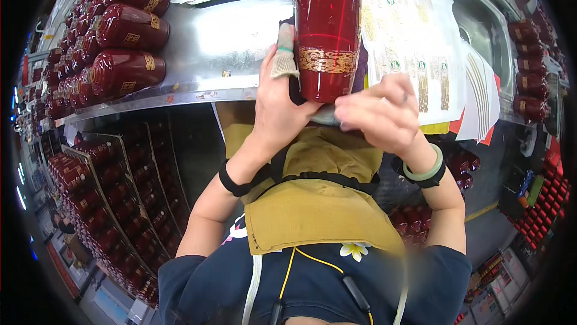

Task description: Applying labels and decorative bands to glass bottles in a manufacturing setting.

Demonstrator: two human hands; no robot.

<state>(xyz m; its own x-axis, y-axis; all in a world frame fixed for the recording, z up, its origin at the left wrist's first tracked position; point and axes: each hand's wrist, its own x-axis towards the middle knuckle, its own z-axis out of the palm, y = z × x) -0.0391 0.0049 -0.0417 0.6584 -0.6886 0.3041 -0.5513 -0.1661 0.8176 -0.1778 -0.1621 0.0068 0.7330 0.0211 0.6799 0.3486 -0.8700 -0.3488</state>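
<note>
A glossy dark red bottle (327, 30) with a gold patterned band lies on the metal table (234, 42), its base toward me. My left hand (277, 103) grips the bottle's lower left side; its forefinger wears a cloth finger cover. My right hand (380, 112) presses its fingertips against the bottle's base from the right. A green bangle and a black strap sit on that wrist. A dark cloth lies under the bottle.
Several matching red bottles (123, 42) lie stacked at the table's left. Sheets of gold stickers (415, 36) cover the table on the right, beside white papers (481, 100). A sink (490, 27) is at the far right. Crates of red bottles (102, 205) stand below left.
</note>
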